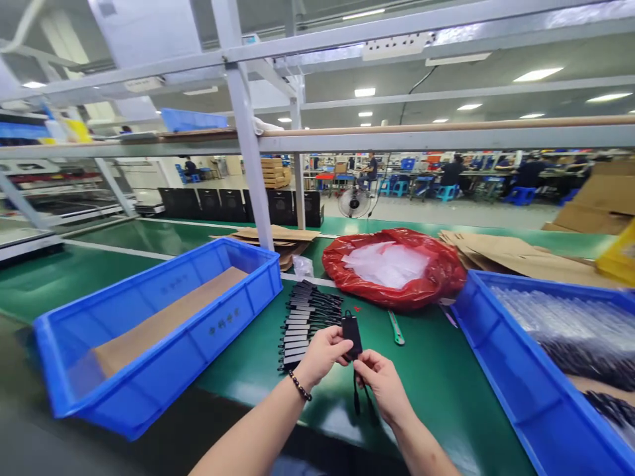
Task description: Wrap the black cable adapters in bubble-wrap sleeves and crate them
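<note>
My left hand [321, 355] and my right hand [381, 383] are closed together on a small black adapter [352, 332], held upright above the green table [436, 370]. Its black cable [358, 396] hangs down below my right hand. Just beyond my left hand, a row of several matching black adapters [305, 320] lies stacked on the table. A beaded bracelet sits on my left wrist.
A blue bin [64, 357] lined with cardboard stands at left. Another blue bin [501, 370] at right holds bagged items. A red bag [441, 271] of clear plastic bags lies behind, with a green-handled tool [395, 328] in front of it. Flat cardboard and a metal post stand beyond.
</note>
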Demonstrator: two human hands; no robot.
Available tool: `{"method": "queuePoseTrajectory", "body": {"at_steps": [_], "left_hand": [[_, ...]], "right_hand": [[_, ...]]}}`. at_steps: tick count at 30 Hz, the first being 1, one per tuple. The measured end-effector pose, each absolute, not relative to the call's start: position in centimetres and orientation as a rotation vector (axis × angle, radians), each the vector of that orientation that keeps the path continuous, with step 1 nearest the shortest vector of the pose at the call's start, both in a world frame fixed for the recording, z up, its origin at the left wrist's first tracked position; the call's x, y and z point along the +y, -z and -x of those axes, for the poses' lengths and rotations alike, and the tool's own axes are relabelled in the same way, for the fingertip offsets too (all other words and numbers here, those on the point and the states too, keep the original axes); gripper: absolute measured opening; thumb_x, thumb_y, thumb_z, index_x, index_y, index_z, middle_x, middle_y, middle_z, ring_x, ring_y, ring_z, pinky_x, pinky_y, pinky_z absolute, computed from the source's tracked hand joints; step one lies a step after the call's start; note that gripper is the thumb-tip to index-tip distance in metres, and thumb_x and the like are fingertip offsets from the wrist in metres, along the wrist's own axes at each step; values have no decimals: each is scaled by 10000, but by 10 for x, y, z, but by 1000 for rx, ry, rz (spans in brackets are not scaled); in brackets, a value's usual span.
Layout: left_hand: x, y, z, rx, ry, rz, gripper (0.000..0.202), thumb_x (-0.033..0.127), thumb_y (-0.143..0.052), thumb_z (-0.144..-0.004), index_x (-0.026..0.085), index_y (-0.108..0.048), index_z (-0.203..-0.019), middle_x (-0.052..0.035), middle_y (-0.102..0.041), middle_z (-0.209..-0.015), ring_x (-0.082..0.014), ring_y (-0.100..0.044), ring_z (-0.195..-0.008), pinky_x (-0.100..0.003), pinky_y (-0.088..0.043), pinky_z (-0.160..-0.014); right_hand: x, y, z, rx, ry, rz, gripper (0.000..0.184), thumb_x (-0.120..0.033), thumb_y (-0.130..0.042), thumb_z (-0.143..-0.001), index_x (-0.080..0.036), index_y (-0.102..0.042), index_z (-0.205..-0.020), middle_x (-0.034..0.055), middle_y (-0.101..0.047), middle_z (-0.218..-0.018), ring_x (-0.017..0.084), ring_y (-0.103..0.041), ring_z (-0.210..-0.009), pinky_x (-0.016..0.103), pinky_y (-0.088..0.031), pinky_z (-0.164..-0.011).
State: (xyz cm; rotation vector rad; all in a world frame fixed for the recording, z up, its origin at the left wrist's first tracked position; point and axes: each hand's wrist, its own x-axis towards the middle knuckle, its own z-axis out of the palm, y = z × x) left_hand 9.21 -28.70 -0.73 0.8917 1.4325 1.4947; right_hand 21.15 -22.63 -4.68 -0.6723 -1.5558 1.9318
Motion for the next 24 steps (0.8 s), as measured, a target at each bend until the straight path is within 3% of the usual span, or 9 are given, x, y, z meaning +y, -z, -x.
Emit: {"method": "queuePoseTrajectory", "body": {"at_steps": [4,14,17,21,24], "left_hand": [[-265,10,-96,1380,-1461,-825,309,423,-678,-592,144,-552,-634,14,-579,-537,-74,-521,-442,-187,-420,-453],[-225,22,-86,1301,-1437,-848,343,462,-664,-606,148,-533,-647,29,-557,-513,-76,-512,-422,-206,-437,-467],[-216,28,-85,1239,-1470,-791,362,471,-663,-620,156,-561,-766,31,-571,-550,-87,-525,-449,-220,-445,-492],[-206,35,-88,991,-1560,-566,456,531,-566,-709,218,-506,-1036,-15,-643,-787,-117,-590,-557,-258,-464,-570],[-201,41,-89,830,-1587,-387,423,506,-490,-783,170,-518,-1038,-38,-631,-748,-115,-563,-532,-242,-428,-511]], "right_hand": [[-214,48,-230,-1684,-1881,749,375,-510,-653,-625,-155,-544,-577,-27,-506,-472,93,-444,-452,229,-344,-489],[-174,42,-228,-1913,-1846,718,281,-407,-573,-684,-154,-542,-567,-13,-546,-528,98,-471,-492,233,-358,-532],[-168,53,-224,-1948,-1766,760,263,-385,-537,-709,-166,-517,-564,-21,-526,-528,97,-439,-495,232,-343,-529],[-166,60,-221,-2094,-1526,875,200,-293,-540,-702,-186,-486,-541,-37,-482,-516,104,-399,-514,233,-305,-515],[-150,51,-220,-2353,-1410,841,182,-271,-558,-691,-190,-501,-539,-44,-480,-513,105,-404,-513,225,-281,-490]]}}
